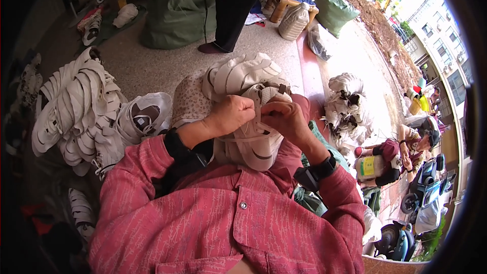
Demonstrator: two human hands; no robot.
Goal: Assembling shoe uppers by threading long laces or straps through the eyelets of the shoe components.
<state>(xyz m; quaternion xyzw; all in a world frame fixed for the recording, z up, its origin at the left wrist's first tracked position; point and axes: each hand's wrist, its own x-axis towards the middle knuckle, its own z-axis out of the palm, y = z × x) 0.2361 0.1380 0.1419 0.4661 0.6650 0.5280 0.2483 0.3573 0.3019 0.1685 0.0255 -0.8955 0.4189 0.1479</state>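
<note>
A white and beige shoe upper (256, 153) lies on my lap, its toe toward me. A row of eyelets runs along its opening. At the left of that opening is my left hand (228, 115), closed with the fingertips pinched together. My right hand (288, 120) is closed too, its fingers bent over the eyelets at the right side. Whatever is between the fingertips of either hand is too small or hidden to make out. More uppers of the same kind (243, 73) lie nested just beyond my hands, beside a flower-patterned cloth (190, 96).
A big heap of white uppers (81, 101) stands at my left, another pile (347, 104) at right. Ahead are green sacks (175, 12), a person's dark-trousered leg (231, 15) and a plastic jug (294, 22). Another person (406, 147) sits far right near parked scooters (401, 241).
</note>
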